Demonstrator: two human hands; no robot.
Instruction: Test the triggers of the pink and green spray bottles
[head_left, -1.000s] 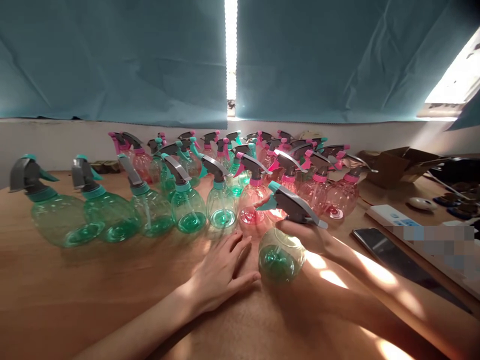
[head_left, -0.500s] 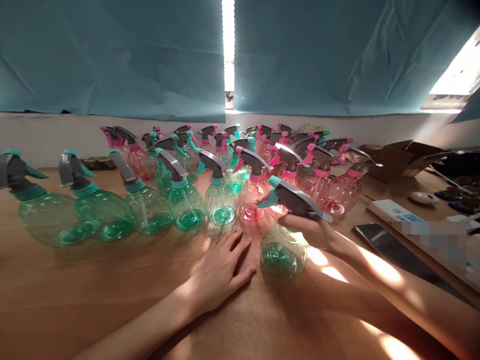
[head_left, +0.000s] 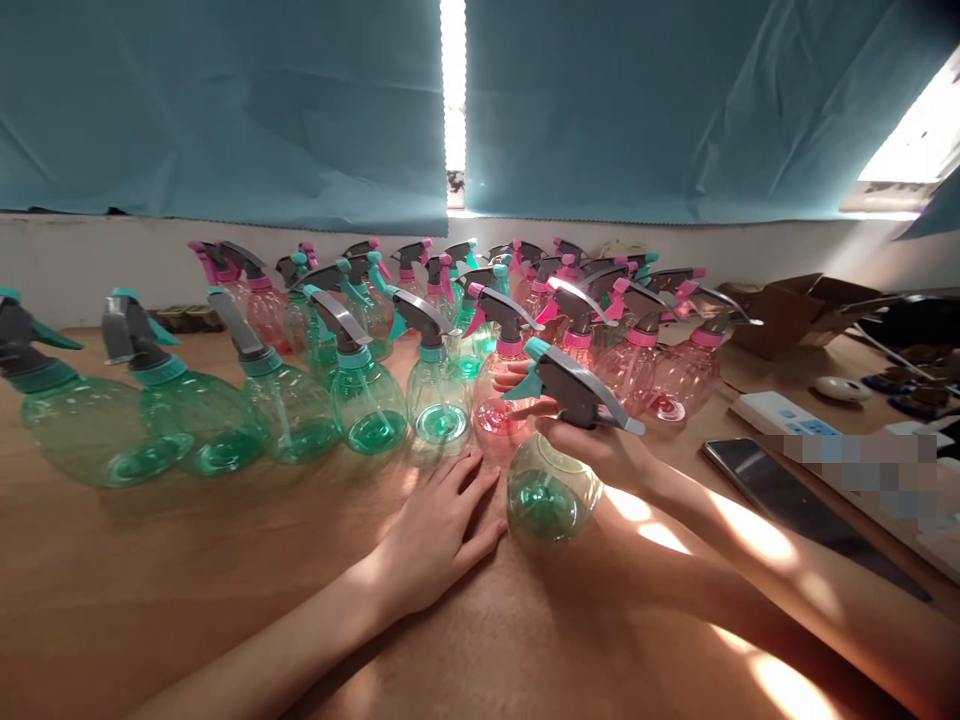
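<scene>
My right hand (head_left: 592,445) is wrapped around the neck of a green spray bottle (head_left: 551,500) with a grey and teal trigger head. Some of its fingers show behind the teal trigger. The bottle tilts a little, and I cannot tell whether its base touches the table. My left hand (head_left: 442,525) lies flat on the wood with its fingers apart, just left of that bottle, holding nothing. Ahead of it stand another green spray bottle (head_left: 440,405) and a pink spray bottle (head_left: 501,395), both upright.
More green spray bottles (head_left: 289,415) form a row to the left, with several pink ones (head_left: 679,375) at the right and behind. On the right lie a phone (head_left: 780,500), a white power strip (head_left: 780,415), a white mouse (head_left: 841,389) and an opened cardboard box (head_left: 787,320). Blue curtains (head_left: 225,110) hang behind.
My right hand and the green spray bottle in it have shifted slightly left and away from me. My left hand stays flat in nearly the same place. The view has shifted a little.
</scene>
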